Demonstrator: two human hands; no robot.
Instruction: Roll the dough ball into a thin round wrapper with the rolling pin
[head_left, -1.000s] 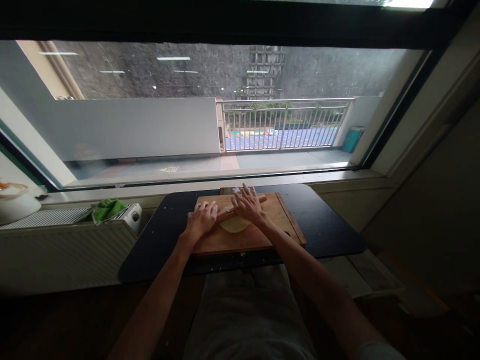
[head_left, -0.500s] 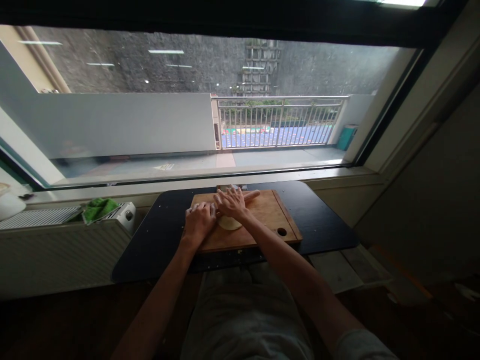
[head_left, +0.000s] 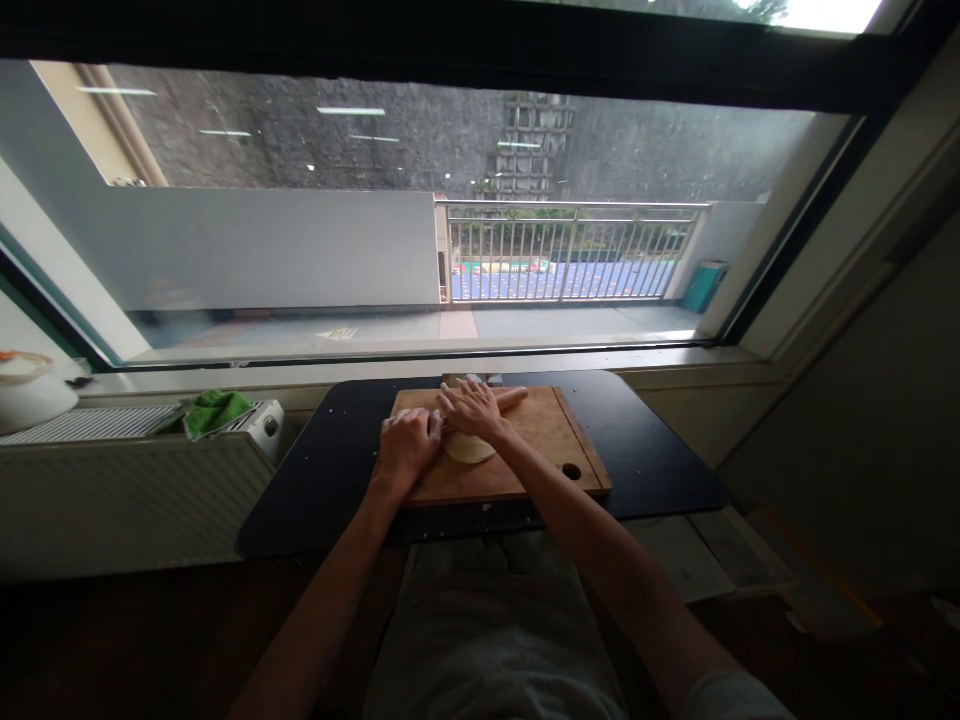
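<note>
A rolling pin (head_left: 513, 398) lies slantwise on a wooden cutting board (head_left: 536, 445), its right end showing. My right hand (head_left: 471, 408) rests palm down over the pin with its fingers stretched out and apart. At the pin's left end, my left hand (head_left: 409, 443) is closed, with the fingers curled round that end; the exact grip is partly hidden. A pale, flat round of dough (head_left: 469, 451) shows on the board just below the pin, between my hands. Its far part is covered by the pin and my right hand.
The board lies on a dark table (head_left: 660, 465) with pale specks. A white radiator (head_left: 135, 500) stands left, with a green cloth (head_left: 215, 412) and a white container (head_left: 34, 395) by it. Behind the table run a sill and a large window. A small object (head_left: 484, 380) sits behind the board.
The whole view has shifted slightly, so things appear a little further right and lower. Both hands keep nearly the same position on the pin and board.
</note>
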